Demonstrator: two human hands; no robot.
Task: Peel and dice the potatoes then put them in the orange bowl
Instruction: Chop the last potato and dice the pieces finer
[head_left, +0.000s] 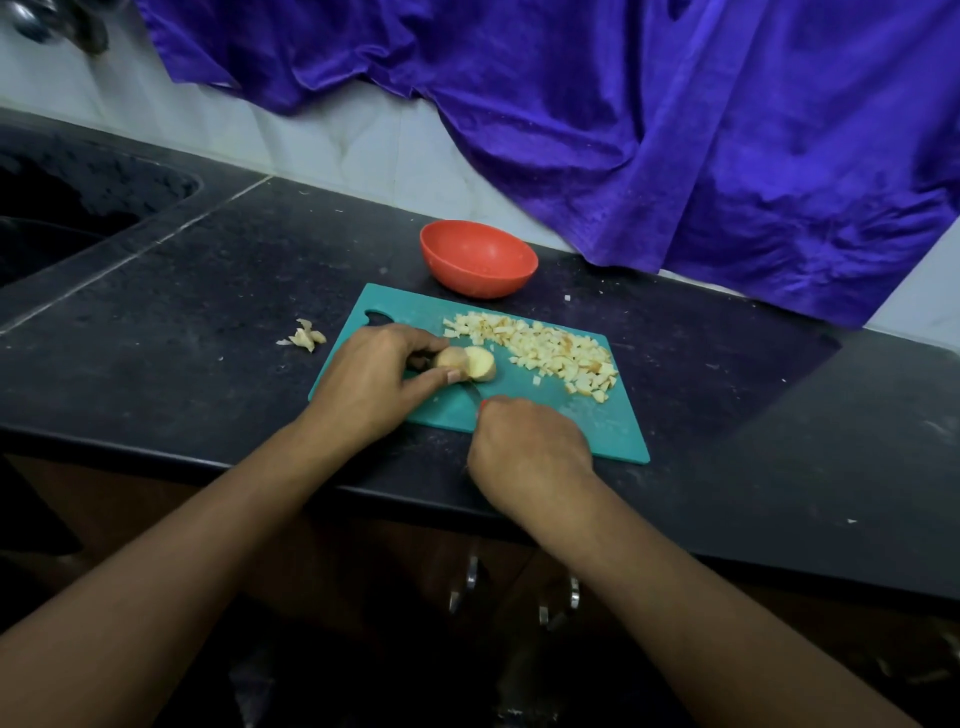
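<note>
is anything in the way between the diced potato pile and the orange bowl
Nothing visible. The diced potato lies on the teal board, and the orange bowl stands just past its far edge; only bare board and counter lie between.

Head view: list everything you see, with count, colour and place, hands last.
counter: one, black, across view.
sink: one, dark, far left.
cloth: one, purple, hanging behind.
cutting board: one, teal, counter's front edge.
orange bowl: one, orange, behind board.
diced potato: one heap, pale yellow, board's right.
potato piece: one, pale yellow, on board.
peel scraps: one heap, pale, left of board.
knife: one, mostly hidden, right hand.
left hand: holds potato piece.
right hand: grips knife.
</note>
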